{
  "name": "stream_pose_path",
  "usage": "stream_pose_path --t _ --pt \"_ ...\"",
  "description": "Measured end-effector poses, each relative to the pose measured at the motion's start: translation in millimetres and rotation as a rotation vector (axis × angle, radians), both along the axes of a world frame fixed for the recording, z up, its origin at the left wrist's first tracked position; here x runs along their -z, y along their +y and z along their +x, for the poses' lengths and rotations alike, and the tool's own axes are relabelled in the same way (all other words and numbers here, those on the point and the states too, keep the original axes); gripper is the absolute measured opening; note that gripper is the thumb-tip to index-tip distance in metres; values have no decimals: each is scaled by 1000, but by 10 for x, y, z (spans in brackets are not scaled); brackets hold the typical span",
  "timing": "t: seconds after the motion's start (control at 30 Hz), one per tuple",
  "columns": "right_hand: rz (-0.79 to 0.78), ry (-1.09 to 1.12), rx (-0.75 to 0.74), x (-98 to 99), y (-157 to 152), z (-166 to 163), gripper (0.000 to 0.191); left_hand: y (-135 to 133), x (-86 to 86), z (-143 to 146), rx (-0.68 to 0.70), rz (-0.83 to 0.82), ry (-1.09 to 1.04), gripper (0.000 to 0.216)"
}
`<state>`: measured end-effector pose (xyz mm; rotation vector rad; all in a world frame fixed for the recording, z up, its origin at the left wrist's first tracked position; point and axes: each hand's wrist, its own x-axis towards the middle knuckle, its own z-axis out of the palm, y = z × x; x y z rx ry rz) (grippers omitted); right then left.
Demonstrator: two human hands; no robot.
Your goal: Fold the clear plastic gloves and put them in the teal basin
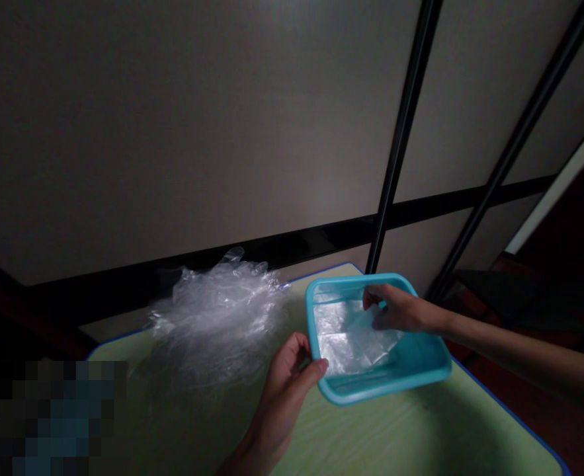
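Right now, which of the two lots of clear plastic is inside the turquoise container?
The flatter plastic by the right hand, within the turquoise container; the crumpled plastic heap lies outside, on the green table.

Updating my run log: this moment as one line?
left hand: holding blue basin by rim | right hand: inside basin, at clear film | crumpled plastic heap: on green table

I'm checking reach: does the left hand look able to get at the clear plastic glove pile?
Probably yes, once the left hand releases the turquoise basin; nothing visible stands between hand and glove pile.
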<state>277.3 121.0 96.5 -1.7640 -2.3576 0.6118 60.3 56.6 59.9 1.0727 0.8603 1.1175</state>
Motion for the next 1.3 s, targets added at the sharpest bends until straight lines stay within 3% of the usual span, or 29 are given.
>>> stream_pose_path --t 0.13,0.33,0.47,0.6,0.83,0.97,1.13,1.2,1.3 --pt "17 -79 -32 67 -95 -1 33 3 -7 3 4 -12 -4 11" --pt "77 -278 -137 -37 -194 -58 41 -1 -19 -4 11 -10 5 11" --pt "37 -207 -236 -43 -110 -49 39 -4 -21 -4 33 4 8 10" --pt "47 -190 -200 4 -50 -23 29 -4 -18 -10 36 2 10 8" --pt "68 -181 -131 75 -62 39 28 11 -3 -18 32 14 14 10" --pt "134 -265 -143 150 -143 35 37 5 6 -23 37 5 10 10" --pt "296 -264 -333 204 -168 52 50 20 23 -21 54 15 9 10" --pt "252 -234 -344 174 -152 44 44 30 28 -20 59 17 8 9" --pt "39 -222 -362 74 -131 -9 22 35 29 -24 61 13 7 9"
